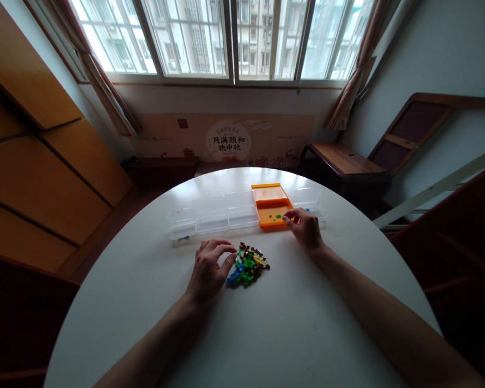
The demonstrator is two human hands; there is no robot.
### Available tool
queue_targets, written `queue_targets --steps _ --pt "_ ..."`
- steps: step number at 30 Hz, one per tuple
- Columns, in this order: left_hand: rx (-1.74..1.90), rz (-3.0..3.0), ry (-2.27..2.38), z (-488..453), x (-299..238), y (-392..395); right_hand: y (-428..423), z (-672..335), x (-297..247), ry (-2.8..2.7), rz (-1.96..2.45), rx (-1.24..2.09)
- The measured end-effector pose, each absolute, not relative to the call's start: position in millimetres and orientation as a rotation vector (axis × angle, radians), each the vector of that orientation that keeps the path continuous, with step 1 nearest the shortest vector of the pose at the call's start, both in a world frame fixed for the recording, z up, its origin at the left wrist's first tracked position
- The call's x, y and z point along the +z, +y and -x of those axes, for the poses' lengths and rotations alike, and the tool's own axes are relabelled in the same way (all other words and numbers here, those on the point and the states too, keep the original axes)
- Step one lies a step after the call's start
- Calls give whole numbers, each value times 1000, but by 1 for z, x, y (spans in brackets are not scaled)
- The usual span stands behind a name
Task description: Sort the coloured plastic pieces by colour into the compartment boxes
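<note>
A heap of small building bricks (248, 265) in green, blue, brown and yellow lies on the round white table (242, 334). My left hand (210, 267) rests at the heap's left edge, thumb and forefinger curved with a gap between them. Over the right side of an open orange box (269, 225), my right hand (305, 229) pinches a small green brick (284, 216), mostly hidden by the fingertips. A few loose green bricks (278, 216) lie inside that box.
Clear plastic boxes with raised lids stand in a row left of the orange one, including a middle box (212, 221) and a far-left box (181, 229) holding something dark. Another clear box (316, 213) at right contains blue bits. A wooden chair (347, 159) stands beyond the table.
</note>
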State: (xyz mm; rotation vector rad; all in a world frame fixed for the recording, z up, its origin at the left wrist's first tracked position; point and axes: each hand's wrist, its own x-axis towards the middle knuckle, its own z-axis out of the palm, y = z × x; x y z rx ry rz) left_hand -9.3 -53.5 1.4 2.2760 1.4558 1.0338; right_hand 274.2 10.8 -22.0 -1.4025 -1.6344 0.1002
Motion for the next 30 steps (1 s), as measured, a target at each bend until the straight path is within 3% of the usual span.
queue_targets --steps 30 --pt "778 -2472 1528 10 0 -54 -4 -255 -21 -1793 1271 76"
